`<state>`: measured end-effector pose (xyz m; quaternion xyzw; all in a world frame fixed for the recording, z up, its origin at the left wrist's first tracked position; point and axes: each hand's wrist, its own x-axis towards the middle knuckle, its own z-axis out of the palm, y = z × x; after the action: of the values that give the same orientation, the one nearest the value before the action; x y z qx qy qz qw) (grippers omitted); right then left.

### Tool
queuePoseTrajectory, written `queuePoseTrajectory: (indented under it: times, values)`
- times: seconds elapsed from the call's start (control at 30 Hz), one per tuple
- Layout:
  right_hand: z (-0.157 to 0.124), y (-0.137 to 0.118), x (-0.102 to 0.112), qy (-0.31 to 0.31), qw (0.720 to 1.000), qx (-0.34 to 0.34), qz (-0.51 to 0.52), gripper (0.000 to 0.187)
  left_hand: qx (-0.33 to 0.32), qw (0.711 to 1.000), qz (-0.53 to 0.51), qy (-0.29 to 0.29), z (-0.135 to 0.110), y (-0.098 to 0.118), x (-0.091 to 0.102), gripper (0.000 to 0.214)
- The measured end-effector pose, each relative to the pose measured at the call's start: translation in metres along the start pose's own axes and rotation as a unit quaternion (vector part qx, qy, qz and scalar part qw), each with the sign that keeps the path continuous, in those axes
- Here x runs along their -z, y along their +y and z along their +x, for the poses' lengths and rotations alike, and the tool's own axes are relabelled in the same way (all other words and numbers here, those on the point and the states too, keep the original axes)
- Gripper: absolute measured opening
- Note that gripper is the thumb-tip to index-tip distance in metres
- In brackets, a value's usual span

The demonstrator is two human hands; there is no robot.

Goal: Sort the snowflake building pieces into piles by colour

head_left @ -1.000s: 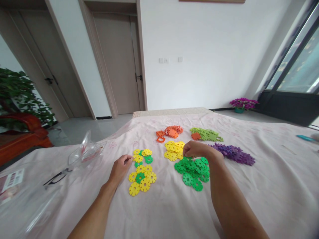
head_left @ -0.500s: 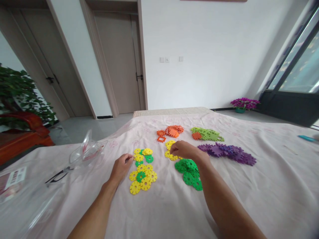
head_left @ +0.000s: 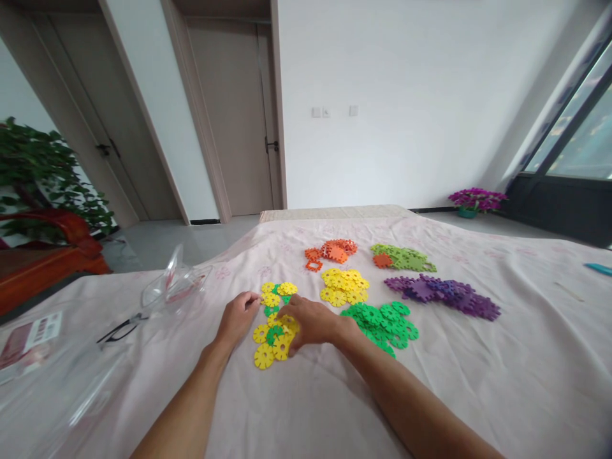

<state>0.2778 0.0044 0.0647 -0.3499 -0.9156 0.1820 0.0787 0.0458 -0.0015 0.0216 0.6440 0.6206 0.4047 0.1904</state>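
Observation:
A flat assembly of joined yellow and green snowflake discs [head_left: 268, 354] lies on the pink sheet [head_left: 502, 382] in front of me. My left hand [head_left: 236, 319] is curled at its left edge, thumb and fingers pinching a yellow disc at the top. My right hand [head_left: 310, 322] rests over the assembly's right side, fingers together and pressed down on a yellow disc. Just right of it are loose piles: yellow discs [head_left: 344, 285] and green discs [head_left: 387, 322].
Further back lie orange pieces [head_left: 332, 250], light green pieces [head_left: 404, 257] and purple pieces [head_left: 444, 294]. A clear plastic container [head_left: 174, 288] and black glasses [head_left: 119, 330] sit at left, with a clear bag [head_left: 29, 338]. A teal object [head_left: 600, 268] lies at far right.
My right hand moved left from the loose yellow pile onto the yellow-green assembly. My left hand stayed at the assembly's left edge. The camera shifted slightly.

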Motion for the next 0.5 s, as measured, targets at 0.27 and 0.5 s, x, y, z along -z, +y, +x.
queuePoseTrajectory:
  times: [0.27, 0.5]
  values:
    - [0.011, 0.019, -0.005, 0.074, 0.996, -0.035, 0.046, 0.040, -0.011, 1.000, 0.009, -0.005, 0.001, -0.004, -0.001, 0.027]
    - [0.005, 0.031, 0.013, 0.058, 0.991, -0.084, 0.090, 0.031, -0.006, 1.000, 0.007, 0.000, 0.001, -0.003, -0.001, 0.028]
